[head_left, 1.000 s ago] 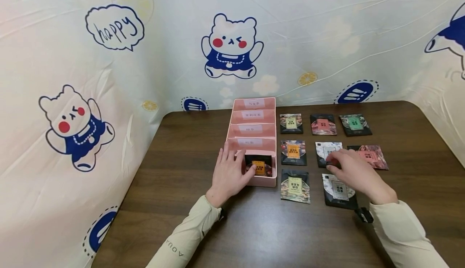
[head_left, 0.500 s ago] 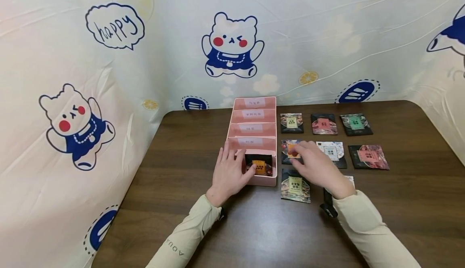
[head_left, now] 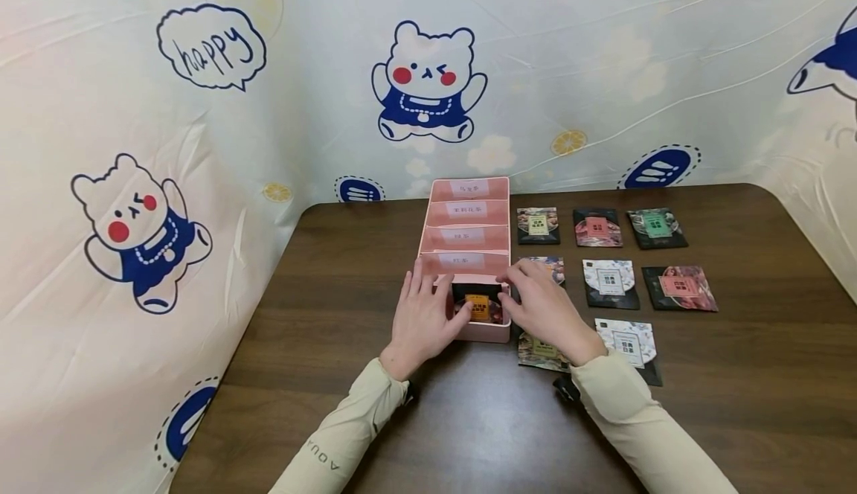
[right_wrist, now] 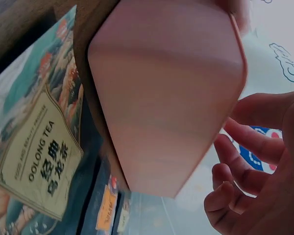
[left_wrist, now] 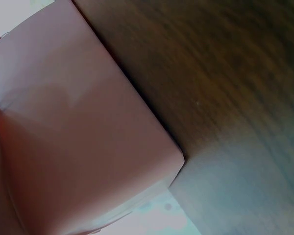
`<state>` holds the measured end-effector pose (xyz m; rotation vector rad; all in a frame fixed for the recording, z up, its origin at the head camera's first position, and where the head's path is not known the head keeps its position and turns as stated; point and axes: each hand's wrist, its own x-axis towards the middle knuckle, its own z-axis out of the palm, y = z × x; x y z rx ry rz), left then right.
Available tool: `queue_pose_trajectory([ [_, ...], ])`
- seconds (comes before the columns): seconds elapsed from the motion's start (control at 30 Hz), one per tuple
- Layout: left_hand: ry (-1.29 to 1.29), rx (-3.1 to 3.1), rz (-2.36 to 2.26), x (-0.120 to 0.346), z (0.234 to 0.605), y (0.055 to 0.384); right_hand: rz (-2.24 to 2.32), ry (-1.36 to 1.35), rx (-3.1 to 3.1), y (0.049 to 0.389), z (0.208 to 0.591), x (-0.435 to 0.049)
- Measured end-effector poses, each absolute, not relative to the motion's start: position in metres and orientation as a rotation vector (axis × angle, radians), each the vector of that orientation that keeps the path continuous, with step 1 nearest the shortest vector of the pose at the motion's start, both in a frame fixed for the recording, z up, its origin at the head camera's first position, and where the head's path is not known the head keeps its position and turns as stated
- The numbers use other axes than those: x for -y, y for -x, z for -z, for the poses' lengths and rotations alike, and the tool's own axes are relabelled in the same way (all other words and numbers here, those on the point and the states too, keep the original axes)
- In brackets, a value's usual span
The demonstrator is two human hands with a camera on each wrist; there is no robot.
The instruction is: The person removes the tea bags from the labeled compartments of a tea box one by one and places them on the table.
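Observation:
A pink divided box (head_left: 483,332) stands on the table with labelled dividers; its side wall fills much of both wrist views. In the front compartment stands a black tea bag sachet (head_left: 478,306) with an orange label. My left hand (head_left: 422,323) rests over the left rim, fingers spread, thumb across the sachet's left side. At the right rim is my right hand (head_left: 545,312), its fingertips beside the sachet's right edge. In the right wrist view its fingers bend loosely at the rim. It partly hides an orange-labelled sachet (head_left: 554,265) and an oolong tea sachet (head_left: 541,351) on the table.
Several more tea sachets lie flat in rows right of the box, among them two white-and-black ones, the nearer (head_left: 626,344) partly under the right sleeve, and a pink-labelled one (head_left: 679,287). A patterned cloth (head_left: 428,159) hangs behind the table (head_left: 321,293).
My right hand has moved left from the white sachet, past the orange-labelled one, to the box's right rim. The left hand has stayed in place.

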<state>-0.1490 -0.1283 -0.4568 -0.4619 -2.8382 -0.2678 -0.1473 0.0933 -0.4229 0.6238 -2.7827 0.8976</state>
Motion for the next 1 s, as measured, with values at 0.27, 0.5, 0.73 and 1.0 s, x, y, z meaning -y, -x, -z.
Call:
queue_pose_trajectory([
  [0.27,0.468,2.831,0.238,0.128,0.457,0.15,-0.869,-0.613,2.783,0.15,0.426,-0.09],
  [0.5,0.472,2.826,0.228,0.128,0.456,0.15,-0.889,-0.632,2.776,0.15,0.425,-0.088],
  [0.73,0.474,2.817,0.223,0.127,0.456,0.15,-0.936,-0.701,2.775,0.148,0.425,-0.085],
  [1.0,0.474,2.799,0.235,0.128,0.457,0.148,-0.953,-0.721,2.814,0.145,0.429,-0.082],
])
